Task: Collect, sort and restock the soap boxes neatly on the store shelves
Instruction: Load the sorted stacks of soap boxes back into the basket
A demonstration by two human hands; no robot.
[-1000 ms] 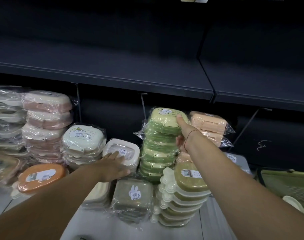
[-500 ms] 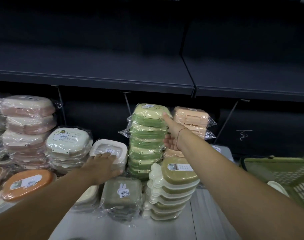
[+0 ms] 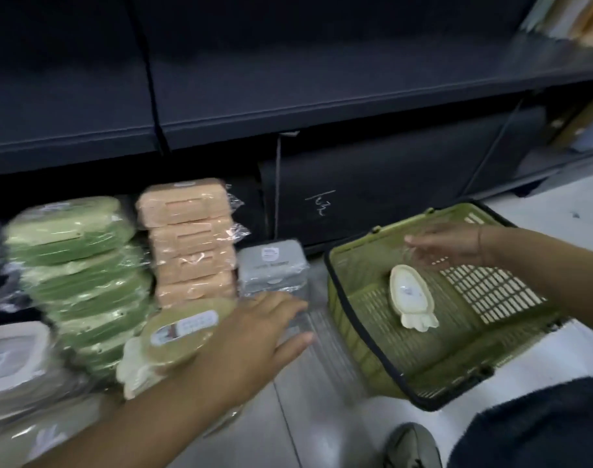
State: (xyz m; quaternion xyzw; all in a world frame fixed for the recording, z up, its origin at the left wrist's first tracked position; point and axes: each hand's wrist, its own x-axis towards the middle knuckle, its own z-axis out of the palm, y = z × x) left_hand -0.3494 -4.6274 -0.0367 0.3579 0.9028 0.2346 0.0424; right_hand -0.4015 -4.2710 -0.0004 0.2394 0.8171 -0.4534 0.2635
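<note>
Wrapped soap boxes stand in piles on the floor by the dark shelf: a green stack [image 3: 75, 265], a peach stack [image 3: 190, 238], grey boxes [image 3: 271, 265], and an olive-lidded pile [image 3: 180, 332] in front. My left hand [image 3: 254, 336] hovers flat, fingers spread, beside the olive-lidded pile and in front of the grey boxes, holding nothing. My right hand [image 3: 450, 244] reaches over the green basket [image 3: 355, 332], fingers apart, just above a cream soap dish [image 3: 411, 298] lying inside it. The picture is blurred by motion.
White and beige boxes [image 3: 11, 359] lie at the lower left. The dark shelf [image 3: 322, 119] runs overhead, with a black panel behind the piles. A grey shoe [image 3: 411, 447] and a dark sleeve or trouser leg [image 3: 541, 423] fill the lower right. Pale floor shows beyond the basket.
The view swung right and down. My right hand left the top of the green stack and moved over the basket. My left hand shifted right from the white box.
</note>
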